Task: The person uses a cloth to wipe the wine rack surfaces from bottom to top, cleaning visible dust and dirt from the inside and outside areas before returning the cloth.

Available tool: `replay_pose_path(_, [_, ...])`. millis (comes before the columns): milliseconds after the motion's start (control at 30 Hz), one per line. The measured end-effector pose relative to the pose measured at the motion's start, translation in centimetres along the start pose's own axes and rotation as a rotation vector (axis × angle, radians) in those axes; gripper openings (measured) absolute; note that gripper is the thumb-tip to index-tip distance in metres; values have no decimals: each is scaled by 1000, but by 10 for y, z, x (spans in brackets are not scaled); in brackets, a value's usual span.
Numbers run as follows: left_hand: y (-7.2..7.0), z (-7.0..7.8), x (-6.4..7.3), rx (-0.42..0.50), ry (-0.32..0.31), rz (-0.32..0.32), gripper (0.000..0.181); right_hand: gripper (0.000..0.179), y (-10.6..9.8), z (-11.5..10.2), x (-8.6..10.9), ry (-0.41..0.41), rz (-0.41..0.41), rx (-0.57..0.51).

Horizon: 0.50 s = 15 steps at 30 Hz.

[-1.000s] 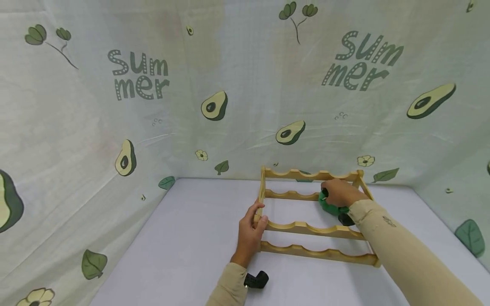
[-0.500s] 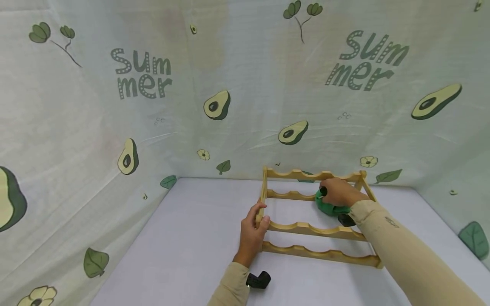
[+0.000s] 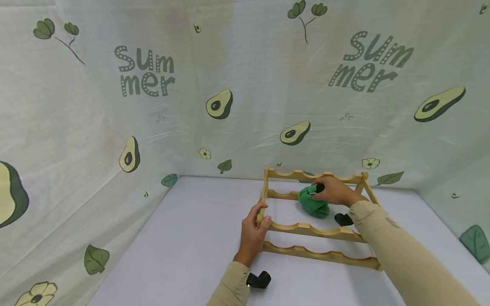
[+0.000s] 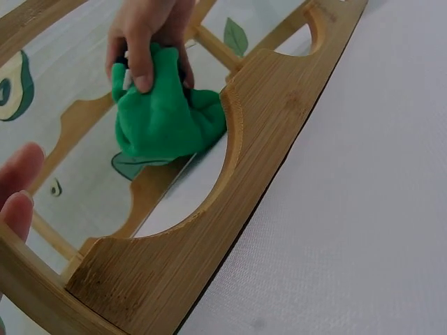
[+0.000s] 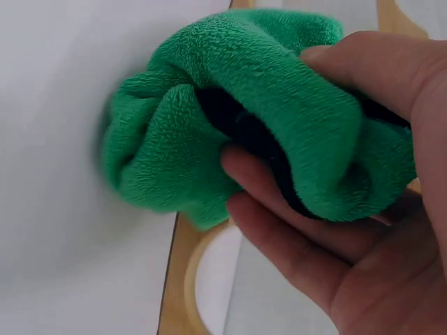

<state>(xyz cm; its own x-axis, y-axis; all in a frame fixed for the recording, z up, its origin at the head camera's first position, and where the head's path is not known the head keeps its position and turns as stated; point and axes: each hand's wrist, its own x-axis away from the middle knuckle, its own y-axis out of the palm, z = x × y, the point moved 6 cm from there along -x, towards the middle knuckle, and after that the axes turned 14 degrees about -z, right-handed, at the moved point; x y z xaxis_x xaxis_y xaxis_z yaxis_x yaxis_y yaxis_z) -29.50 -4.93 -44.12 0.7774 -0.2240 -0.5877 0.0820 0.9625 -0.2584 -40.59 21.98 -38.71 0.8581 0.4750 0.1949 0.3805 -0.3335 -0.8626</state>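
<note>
A light wooden wine rack with scalloped rails (image 3: 321,254) stands on the white table, its wood large in the left wrist view (image 4: 265,150). My left hand (image 3: 252,233) grips the rack's left side, thumb toward me; only fingertips (image 4: 19,178) show in its wrist view. Inside the frame, between the front and back rails, my right hand (image 3: 334,191) pinches a bunched green plush cloth (image 3: 311,203). Thumb and fingers press its folds from both sides in the right wrist view, where a dark strip shows between the folds (image 5: 181,139). The cloth hangs low, close over the tabletop.
A pale curtain (image 3: 245,85) printed with avocados, leaves and lettering hangs behind the table and along its sides. The table (image 3: 183,238) stretches left of the rack. Black wrist cameras (image 3: 259,280) sit at both wrists.
My right hand has moved left with the green cloth inside the rack, and more of the cloth now shows. The left hand keeps its grip on the rack's side.
</note>
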Motion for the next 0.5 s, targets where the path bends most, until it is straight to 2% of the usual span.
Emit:
replay_pose_path(133, [2, -1, 0, 12, 11, -8, 31, 35, 4, -7, -5, -101, 11, -61])
replay_pose_path(333, [0, -4, 1, 13, 33, 8, 32, 33, 4, -11, -11, -150, -6, -131])
replay_pose_path(500, [-1, -5, -1, -6, 19, -7, 31, 32, 3, -17, -19, -174, -38, -139])
